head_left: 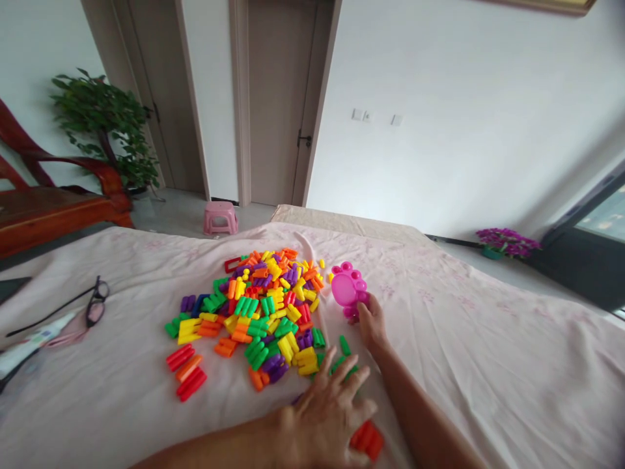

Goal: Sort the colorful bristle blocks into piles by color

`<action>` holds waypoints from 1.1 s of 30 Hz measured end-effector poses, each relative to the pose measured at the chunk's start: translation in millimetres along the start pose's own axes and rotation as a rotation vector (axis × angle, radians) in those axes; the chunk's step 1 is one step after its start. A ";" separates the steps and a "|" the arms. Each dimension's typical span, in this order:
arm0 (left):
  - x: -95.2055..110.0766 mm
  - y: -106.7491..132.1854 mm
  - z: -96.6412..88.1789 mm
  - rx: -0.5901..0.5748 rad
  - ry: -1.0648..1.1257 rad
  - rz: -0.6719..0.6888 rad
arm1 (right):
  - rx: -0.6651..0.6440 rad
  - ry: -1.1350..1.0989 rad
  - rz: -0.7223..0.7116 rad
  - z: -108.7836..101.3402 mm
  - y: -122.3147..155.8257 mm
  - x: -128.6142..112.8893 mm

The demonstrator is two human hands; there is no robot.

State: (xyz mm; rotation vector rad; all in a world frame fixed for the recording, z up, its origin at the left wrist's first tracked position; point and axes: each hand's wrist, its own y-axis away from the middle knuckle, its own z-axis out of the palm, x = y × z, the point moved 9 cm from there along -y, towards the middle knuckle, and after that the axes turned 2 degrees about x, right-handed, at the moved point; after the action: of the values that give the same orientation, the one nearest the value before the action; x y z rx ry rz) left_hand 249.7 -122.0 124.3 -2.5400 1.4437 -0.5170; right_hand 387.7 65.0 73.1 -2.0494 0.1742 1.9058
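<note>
A heap of small plastic building pieces point(263, 309) in red, orange, yellow, green and purple lies on a pale pink bed sheet point(463, 352). My right hand point(372, 320) reaches forward and grips the lower edge of a bright pink paw-shaped plastic piece point(347, 288) at the heap's right side. My left hand point(328, 410) lies near the front with fingers spread flat over a few green pieces point(344, 345). Red pieces point(367, 440) sit just under its wrist side.
Glasses point(96, 305) and a tube point(29, 345) lie at the left of the sheet. Beyond the bed stand a small pink stool point(221, 217), a red wooden chair point(53, 205), a potted plant point(105, 127) and closed doors point(278, 98).
</note>
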 end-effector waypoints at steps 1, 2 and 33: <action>-2.9 -9.0 7.2 -0.002 -0.027 -0.027 | 0.025 0.000 -0.001 -5.4 -0.4 5.0; -9.5 -16.9 11.4 0.004 -0.055 -0.069 | 0.044 0.003 -0.001 -10.2 -1.1 9.3; -277.3 226.6 -129.2 0.516 -0.344 -1.192 | 0.002 0.136 0.151 2.3 -60.2 23.2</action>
State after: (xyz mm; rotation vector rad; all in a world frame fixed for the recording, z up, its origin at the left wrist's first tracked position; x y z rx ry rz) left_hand -110.2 1.5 113.2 -2.5598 -0.3996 -0.4462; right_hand 406.6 125.3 59.7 -2.2220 0.3734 1.8494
